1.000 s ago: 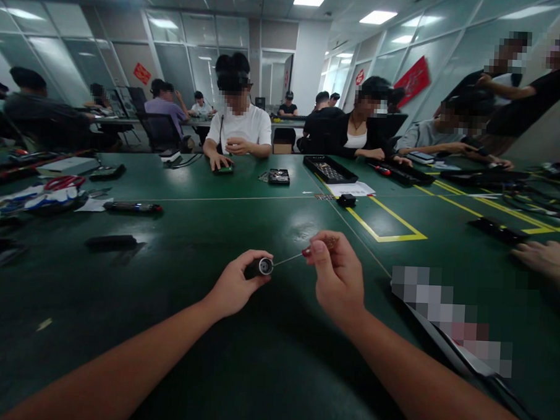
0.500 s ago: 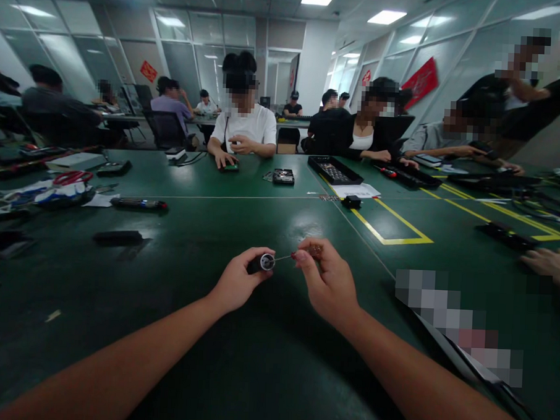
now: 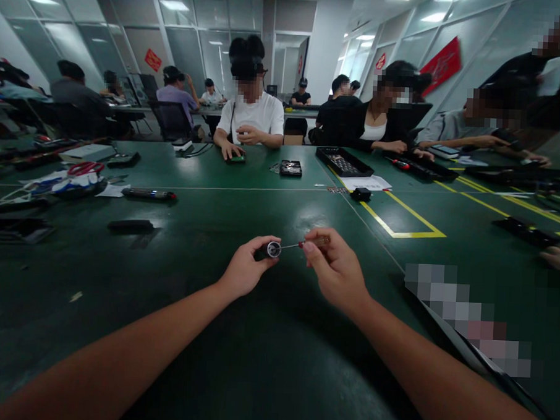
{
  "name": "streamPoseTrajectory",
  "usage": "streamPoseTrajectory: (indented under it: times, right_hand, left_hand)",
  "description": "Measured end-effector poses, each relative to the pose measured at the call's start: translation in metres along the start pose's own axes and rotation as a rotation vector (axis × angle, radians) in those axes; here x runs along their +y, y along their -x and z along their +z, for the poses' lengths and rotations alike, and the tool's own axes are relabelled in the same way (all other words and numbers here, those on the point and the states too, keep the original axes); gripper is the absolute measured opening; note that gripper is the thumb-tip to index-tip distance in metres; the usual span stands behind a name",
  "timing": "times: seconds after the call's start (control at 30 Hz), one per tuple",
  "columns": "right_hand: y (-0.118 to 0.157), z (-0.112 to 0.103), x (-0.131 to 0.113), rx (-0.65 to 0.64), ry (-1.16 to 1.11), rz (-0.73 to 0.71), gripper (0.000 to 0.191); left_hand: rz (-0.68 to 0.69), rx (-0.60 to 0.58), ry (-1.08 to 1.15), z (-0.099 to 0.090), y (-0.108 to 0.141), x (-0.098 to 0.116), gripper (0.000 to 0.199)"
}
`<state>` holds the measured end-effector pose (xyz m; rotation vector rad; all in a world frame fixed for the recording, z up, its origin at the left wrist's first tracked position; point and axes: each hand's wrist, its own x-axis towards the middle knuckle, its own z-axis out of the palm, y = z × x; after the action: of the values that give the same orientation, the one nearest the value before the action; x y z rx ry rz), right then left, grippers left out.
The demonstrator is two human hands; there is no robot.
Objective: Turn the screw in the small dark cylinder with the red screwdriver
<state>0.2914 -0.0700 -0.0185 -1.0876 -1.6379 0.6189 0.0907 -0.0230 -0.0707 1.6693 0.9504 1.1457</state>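
Observation:
My left hand [image 3: 247, 269] is wrapped round a short black cylinder [image 3: 272, 250], whose pale, ring-shaped open end faces me and to the right. What kind of part it is I cannot make out. In my right hand [image 3: 337, 265] is a screwdriver [image 3: 322, 241] with a reddish-brown, see-through handle, pinched between thumb and fingers. Its thin metal shaft points left, and the tip reaches the cylinder's open end; how far inside it goes is hidden. Both hands are over the green table [image 3: 273, 358].
A black oblong piece [image 3: 131, 226] and a dark pen-like tool [image 3: 149, 194] lie left. Cables and gloves [image 3: 77, 179] are heaped beyond. A black tray of small parts [image 3: 343, 162] and a small black block [image 3: 360, 194] stand ahead. Co-workers sit opposite; a person's hand [image 3: 559, 256] is at right.
The whole view has shifted slightly with my head. The screwdriver's handle now shows more fully and its shaft lies a little flatter. Both hands keep their holds.

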Motion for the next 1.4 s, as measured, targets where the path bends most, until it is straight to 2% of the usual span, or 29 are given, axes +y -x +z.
streamPoseTrajectory:
  times: [0.23, 0.37, 0.53, 0.8, 0.93, 1.1, 1.23, 1.4]
  right_hand:
    - [0.0, 0.002, -0.008, 0.134, -0.013, 0.029, 0.043]
    - [0.0, 0.002, -0.007, 0.152, 0.059, 0.017, 0.031]
    - [0.001, 0.003, -0.001, 0.159, 0.031, -0.04, 0.017]
    - [0.002, 0.004, -0.014, 0.126, 0.172, -0.059, 0.032]
    - [0.004, 0.005, -0.01, 0.128, 0.145, -0.067, 0.019]
    - [0.003, 0.006, -0.007, 0.108, 0.129, -0.045, 0.021]
    - [0.003, 0.006, -0.012, 0.113, 0.162, -0.055, 0.032]
    - [0.002, 0.007, -0.006, 0.149, 0.119, -0.037, 0.022]
  left_hand:
    - [0.036, -0.002, -0.06, 0.001, -0.001, -0.002, 0.04]
    - [0.032, 0.006, -0.05, 0.001, -0.001, -0.003, 0.04]
    - [0.021, 0.021, -0.05, 0.002, -0.001, 0.0, 0.039]
    - [0.046, 0.028, -0.121, 0.001, 0.001, 0.006, 0.037]
    - [0.041, 0.042, -0.128, 0.001, 0.001, 0.006, 0.037]
    - [0.043, 0.057, -0.173, 0.001, 0.002, 0.01, 0.036]
    - [0.072, 0.056, -0.232, 0.002, 0.004, 0.014, 0.036]
    - [0.084, 0.074, -0.258, 0.002, 0.005, 0.012, 0.037]
